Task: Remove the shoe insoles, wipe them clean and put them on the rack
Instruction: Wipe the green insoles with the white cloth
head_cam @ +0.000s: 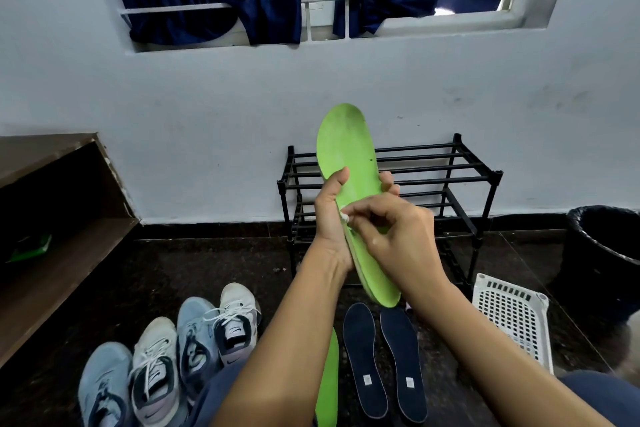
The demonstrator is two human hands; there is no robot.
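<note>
My left hand grips a green insole around its middle and holds it upright in front of the black rack. My right hand pinches a small white wipe against the insole's face. A second green insole lies on the floor, partly hidden by my left forearm. Two dark blue insoles lie side by side on the floor to its right. Several sneakers, white and light blue, stand in a row at the lower left.
A white plastic basket lies on the floor at the right, and a black bin stands behind it. A wooden shelf unit fills the left side. The wall and a barred window are behind the rack.
</note>
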